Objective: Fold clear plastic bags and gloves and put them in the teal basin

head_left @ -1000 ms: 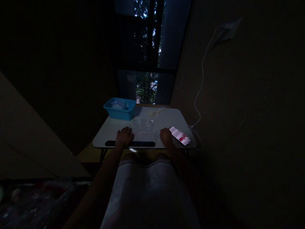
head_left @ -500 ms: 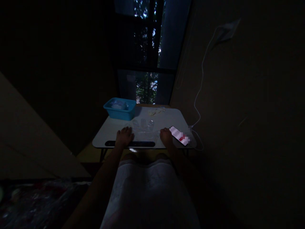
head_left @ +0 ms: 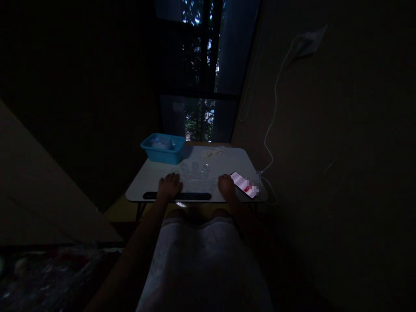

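A clear plastic glove (head_left: 196,177) lies spread on the white folding table (head_left: 227,158), its finger shapes pointing away from me. My left hand (head_left: 170,185) rests palm down at the glove's left side, fingers stretched out and a little apart. On the other side, my right hand (head_left: 226,186) is closed, with its fingertips at the glove's right edge; the film seems to run into them, though dim light blurs this. Just right of that hand lies a phone (head_left: 244,185) with its screen lit. A dark slot strip (head_left: 195,196) runs along the table's near edge.
At the back left stands a blue plastic basket (head_left: 165,156) with packets inside. Crumpled pale gloves or film (head_left: 213,151) lie at the back. A white cable (head_left: 275,97) drops from a wall outlet (head_left: 313,41) to the phone. A window (head_left: 199,117) is ahead.
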Motion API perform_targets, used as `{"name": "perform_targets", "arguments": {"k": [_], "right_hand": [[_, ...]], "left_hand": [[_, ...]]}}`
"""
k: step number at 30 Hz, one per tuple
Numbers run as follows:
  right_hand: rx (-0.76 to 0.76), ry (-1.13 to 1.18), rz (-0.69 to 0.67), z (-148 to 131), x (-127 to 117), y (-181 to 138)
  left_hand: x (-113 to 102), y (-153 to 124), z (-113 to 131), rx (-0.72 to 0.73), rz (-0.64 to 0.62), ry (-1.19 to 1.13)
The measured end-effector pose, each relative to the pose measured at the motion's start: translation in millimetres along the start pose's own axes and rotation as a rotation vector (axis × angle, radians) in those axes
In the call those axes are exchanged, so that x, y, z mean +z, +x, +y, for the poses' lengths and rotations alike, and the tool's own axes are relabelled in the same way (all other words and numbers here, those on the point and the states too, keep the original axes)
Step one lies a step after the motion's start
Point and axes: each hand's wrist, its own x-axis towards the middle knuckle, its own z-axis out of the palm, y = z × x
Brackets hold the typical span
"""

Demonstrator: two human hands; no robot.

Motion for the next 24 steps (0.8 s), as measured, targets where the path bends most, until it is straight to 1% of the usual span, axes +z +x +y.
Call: {"name": "perform_targets", "arguments": {"k": [12, 18, 24], "right_hand": [[0.015, 0.011, -0.009, -1.5, -4.5, -0.7], [0.027, -0.008, -0.045, -2.0, -4.6, 0.3], [0.007, -0.01, -0.051, -1.0, -4.3, 0.0]], "left_hand": [[-2.7, -1.7, 1.3, -0.014, -0.017, 0.0], [-4.2, -2.0, 1.5, -0.008, -0.037, 0.008], [-1.7, -2.3, 0.8, 0.012, 0.007, 0.024]]}}
